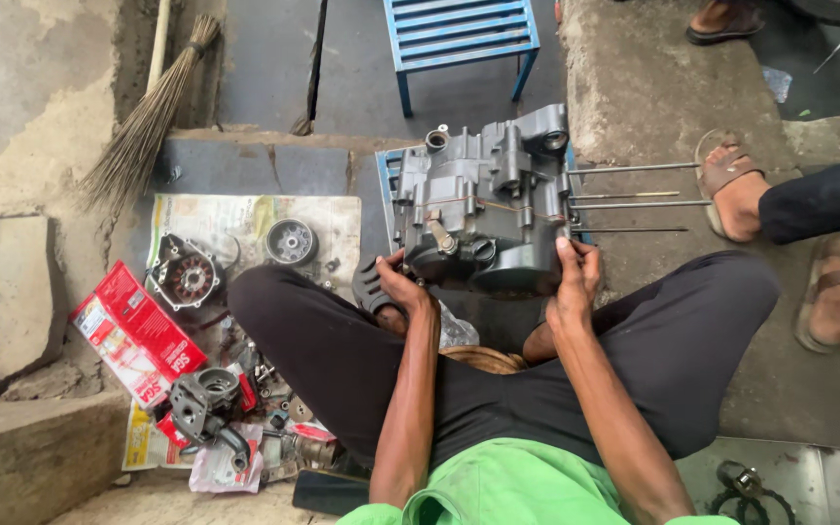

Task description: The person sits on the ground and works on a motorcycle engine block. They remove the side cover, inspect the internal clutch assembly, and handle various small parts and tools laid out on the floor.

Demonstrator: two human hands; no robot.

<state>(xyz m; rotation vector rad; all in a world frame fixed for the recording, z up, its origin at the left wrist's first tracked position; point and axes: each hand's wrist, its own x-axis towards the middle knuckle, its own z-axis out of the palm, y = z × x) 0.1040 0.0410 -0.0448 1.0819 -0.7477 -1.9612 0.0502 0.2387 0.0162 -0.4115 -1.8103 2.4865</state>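
A grey metal engine case point(483, 199) stands on a low blue stool point(386, 175) in front of my knees, with long thin studs point(634, 204) sticking out to its right. My left hand point(402, 284) grips the case's lower left edge. At the lower right corner, by the base of the studs, my right hand point(576, 277) holds the case. I sit with black trousers and a green shirt.
Newspaper point(245, 219) on the floor at left carries a stator plate point(185, 275), a round hub point(291, 241), red boxes point(138, 331) and several small parts point(206, 403). A broom point(143, 126) leans at back left. Another person's sandalled feet point(731, 190) are at right. A second blue stool point(459, 39) stands behind.
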